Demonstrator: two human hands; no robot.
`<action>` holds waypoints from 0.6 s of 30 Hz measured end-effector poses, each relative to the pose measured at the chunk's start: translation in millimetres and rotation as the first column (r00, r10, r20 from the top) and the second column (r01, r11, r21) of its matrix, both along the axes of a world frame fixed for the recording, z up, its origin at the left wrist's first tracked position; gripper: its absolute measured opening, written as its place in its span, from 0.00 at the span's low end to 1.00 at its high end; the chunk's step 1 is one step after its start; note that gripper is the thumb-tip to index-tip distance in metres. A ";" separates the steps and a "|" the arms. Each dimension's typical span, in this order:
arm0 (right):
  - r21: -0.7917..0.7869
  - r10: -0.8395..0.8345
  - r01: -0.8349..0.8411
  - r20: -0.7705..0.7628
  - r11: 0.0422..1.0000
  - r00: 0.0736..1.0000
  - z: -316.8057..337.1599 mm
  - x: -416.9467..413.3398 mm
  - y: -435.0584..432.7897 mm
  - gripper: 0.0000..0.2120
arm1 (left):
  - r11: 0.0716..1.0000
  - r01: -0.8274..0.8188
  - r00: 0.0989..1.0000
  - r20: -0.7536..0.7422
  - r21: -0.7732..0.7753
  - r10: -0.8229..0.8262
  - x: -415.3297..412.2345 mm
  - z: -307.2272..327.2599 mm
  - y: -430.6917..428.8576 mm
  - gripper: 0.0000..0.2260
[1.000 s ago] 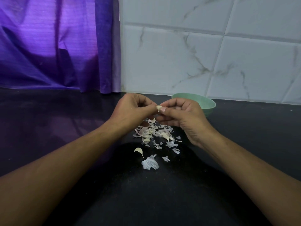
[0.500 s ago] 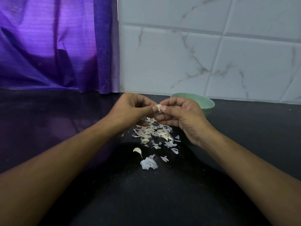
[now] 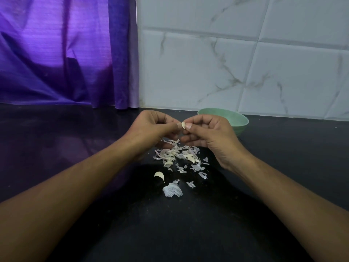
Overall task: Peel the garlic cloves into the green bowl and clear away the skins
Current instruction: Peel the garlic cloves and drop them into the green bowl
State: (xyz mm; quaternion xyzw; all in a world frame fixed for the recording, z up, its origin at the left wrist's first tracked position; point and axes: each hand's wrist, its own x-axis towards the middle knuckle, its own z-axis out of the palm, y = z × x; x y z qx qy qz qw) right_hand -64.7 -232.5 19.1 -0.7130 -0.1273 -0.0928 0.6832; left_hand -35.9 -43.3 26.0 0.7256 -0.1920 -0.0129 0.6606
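Black polished stone counter (image 3: 79, 152) runs back to a wall of white marble-veined tiles (image 3: 226, 72), with a purple curtain (image 3: 56, 53) hanging at the left. I work close to that back edge so the round pale-green bowl (image 3: 238, 121) stands just beyond my right hand (image 3: 209, 135), where a finished clove needs only a short reach. Raised above the counter between both hands is a small pale garlic clove (image 3: 183, 125). The fingers of my left hand (image 3: 151, 127) are curled in, thumb and forefinger pinching one end, and the fingers of my right hand pinch the other end with the thumbnail set against it, which I judge is how I pry the papery skin loose. I hold it directly over the loose heap of thin white garlic skins (image 3: 177, 156) so whatever flakes off lands with the rest and collects in one patch, easy to gather later. A lone curved cream-coloured piece with a thin tail (image 3: 159, 175), clove or thick skin I cannot tell, lies nearer to me, apart from the heap, and a broad crumpled translucent skin (image 3: 172, 190) lies just below it. Whether the bowl holds anything I cannot tell, as its inside is hidden from this angle. By my reckoning the peeling is well along, but the skins are not yet cleared.
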 end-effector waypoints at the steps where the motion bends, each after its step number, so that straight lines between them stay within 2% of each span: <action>1: 0.004 -0.004 0.004 0.005 1.000 1.000 0.5 -0.4 -0.1 0.04 | 1.000 0.013 1.000 -0.012 -0.011 -0.013 -0.3 0.4 0.1 0.06; 7: -0.011 -0.004 0.004 0.031 1.000 1.000 0.0 -1.0 0.1 0.04 | 1.000 0.018 1.000 -0.021 -0.016 -0.018 -1.7 0.7 -1.0 0.12; 12: -0.005 -0.009 0.010 0.027 1.000 1.000 -0.3 -1.0 0.6 0.05 | 1.000 0.023 0.999 -0.032 0.000 -0.022 -2.1 1.8 0.4 0.05; 18: 0.010 -0.006 0.006 0.000 1.000 1.000 0.2 0.1 -1.1 0.06 | 0.999 0.033 0.999 -0.032 0.010 -0.033 -1.1 2.6 1.7 0.05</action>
